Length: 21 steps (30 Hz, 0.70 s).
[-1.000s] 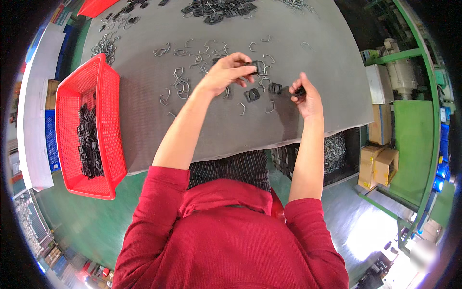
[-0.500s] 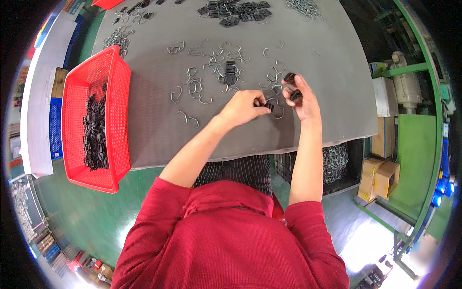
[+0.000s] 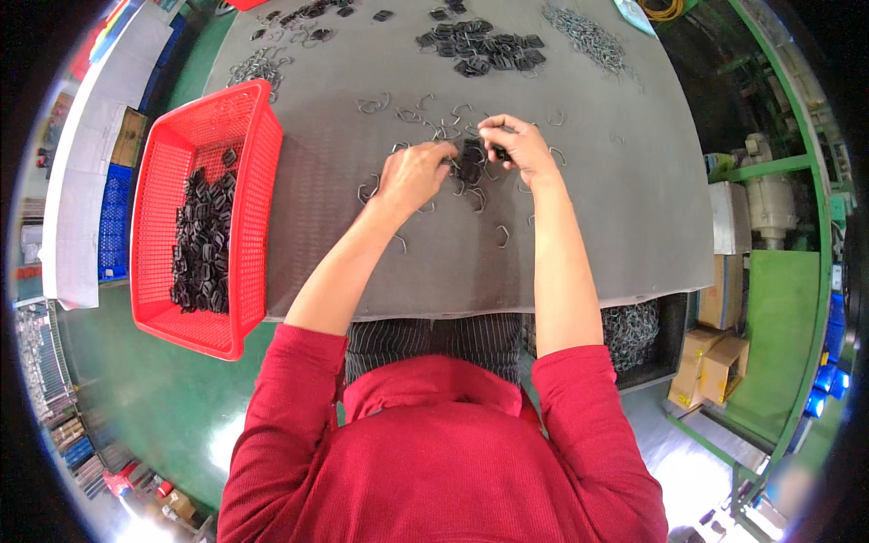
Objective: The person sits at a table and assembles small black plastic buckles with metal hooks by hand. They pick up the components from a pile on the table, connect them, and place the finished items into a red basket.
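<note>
My right hand (image 3: 523,152) is closed around a small black plastic buckle-like piece (image 3: 501,154), its fingers bent above the table. My left hand (image 3: 414,176) reaches in from the other side, thumb and fingertips pinched together; what lies between them, if anything, is too small to make out. Between the two hands lies a small heap of black pieces (image 3: 470,170). Bent metal wire hooks are scattered around it, one hook (image 3: 503,237) lying closer to me and others (image 3: 372,104) farther off to the left.
At the left stands a red perforated basket (image 3: 255,199) partly filled with black pieces (image 3: 203,244). Farther back on the grey table (image 3: 625,208) are a larger pile of black pieces (image 3: 484,47) and heaps of wire hooks (image 3: 588,38). A dark crate of metal parts (image 3: 632,333) sits below the table's edge.
Both hands have moved farther from me, to either side of the small black heap. My left hand has left the black piece it was at. The view has shifted slightly.
</note>
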Tool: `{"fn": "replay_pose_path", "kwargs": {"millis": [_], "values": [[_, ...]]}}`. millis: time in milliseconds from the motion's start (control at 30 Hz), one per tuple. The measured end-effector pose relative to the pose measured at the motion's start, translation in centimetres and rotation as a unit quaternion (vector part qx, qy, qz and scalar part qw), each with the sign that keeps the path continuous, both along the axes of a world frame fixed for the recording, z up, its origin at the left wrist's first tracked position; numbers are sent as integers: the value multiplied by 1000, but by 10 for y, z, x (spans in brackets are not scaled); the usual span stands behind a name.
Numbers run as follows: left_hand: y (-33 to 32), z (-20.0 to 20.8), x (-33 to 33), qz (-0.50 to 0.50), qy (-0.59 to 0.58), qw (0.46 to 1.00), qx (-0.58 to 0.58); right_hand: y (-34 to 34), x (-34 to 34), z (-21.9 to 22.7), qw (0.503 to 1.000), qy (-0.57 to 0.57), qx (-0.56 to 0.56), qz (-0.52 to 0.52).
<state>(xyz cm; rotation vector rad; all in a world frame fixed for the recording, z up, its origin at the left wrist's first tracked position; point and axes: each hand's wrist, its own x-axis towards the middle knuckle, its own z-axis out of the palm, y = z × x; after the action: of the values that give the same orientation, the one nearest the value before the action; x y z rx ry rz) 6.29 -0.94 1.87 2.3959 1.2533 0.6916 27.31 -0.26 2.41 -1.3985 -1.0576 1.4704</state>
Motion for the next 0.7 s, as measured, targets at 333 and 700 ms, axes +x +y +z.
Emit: {"fn": "replay_pose_path", "kwargs": {"millis": [333,700], "values": [[14,26,-33,32,-313,805,-503,12,-11,18,843,-508,12,177],[-25,18,4,109,86,981,-139,-35,35,40,969,-222,-95,52]]}}
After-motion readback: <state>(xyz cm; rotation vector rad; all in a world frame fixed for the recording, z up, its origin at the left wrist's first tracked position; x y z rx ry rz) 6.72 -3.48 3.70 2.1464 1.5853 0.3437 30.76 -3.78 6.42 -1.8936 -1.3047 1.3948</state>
